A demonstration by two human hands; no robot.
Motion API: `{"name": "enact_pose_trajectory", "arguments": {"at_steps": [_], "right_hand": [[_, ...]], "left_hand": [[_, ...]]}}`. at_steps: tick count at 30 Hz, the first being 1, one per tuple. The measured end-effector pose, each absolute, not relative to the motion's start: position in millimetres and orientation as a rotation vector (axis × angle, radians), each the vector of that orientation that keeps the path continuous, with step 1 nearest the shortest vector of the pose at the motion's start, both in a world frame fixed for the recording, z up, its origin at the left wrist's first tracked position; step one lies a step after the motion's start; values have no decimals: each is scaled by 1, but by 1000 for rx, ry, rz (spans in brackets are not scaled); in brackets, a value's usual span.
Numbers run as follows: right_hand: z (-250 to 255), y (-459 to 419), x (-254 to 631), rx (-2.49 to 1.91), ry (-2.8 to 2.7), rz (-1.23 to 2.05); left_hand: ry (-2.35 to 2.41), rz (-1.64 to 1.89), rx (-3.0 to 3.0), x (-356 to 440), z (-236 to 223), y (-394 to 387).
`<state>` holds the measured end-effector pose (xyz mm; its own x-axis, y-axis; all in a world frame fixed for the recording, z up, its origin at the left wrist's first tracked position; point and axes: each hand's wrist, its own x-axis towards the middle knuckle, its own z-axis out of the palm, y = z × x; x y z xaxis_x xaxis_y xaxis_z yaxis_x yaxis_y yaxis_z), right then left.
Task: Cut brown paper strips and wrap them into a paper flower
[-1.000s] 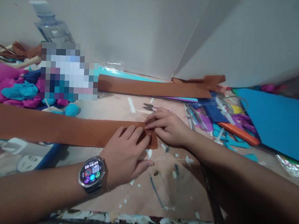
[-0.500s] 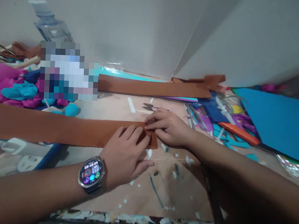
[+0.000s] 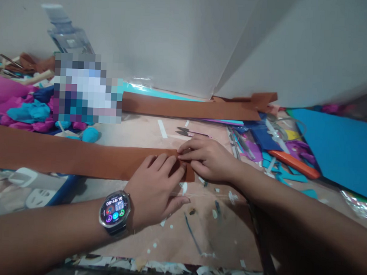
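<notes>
Palm down, fingers slightly spread, the left hand (image 3: 152,187) rests on a long, smooth brown paper strip (image 3: 70,155) lying across the worktable (image 3: 227,245); the right hand (image 3: 214,158) touches its right end, pinch unclear

Worktable (image 3: 224,240): tan, stained top
Wall (image 3: 163,39): plain grey, behind the worktable
Shadow (image 3: 251,35): slanting dark, beyond the worktable
Light: dim

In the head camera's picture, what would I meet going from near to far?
Smartwatch → front brown strip → small snips → rear brown strip → pale wall.
</notes>
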<state>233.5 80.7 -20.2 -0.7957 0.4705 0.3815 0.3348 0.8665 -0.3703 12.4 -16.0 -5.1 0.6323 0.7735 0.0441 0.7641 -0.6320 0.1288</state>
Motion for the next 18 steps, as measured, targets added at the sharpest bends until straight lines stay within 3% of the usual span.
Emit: {"name": "enact_pose_trajectory", "arguments": {"at_steps": [18], "right_hand": [[-29, 84, 233, -734, -2431, 468]], "left_hand": [[1266, 166, 2765, 12, -5, -17]]}}
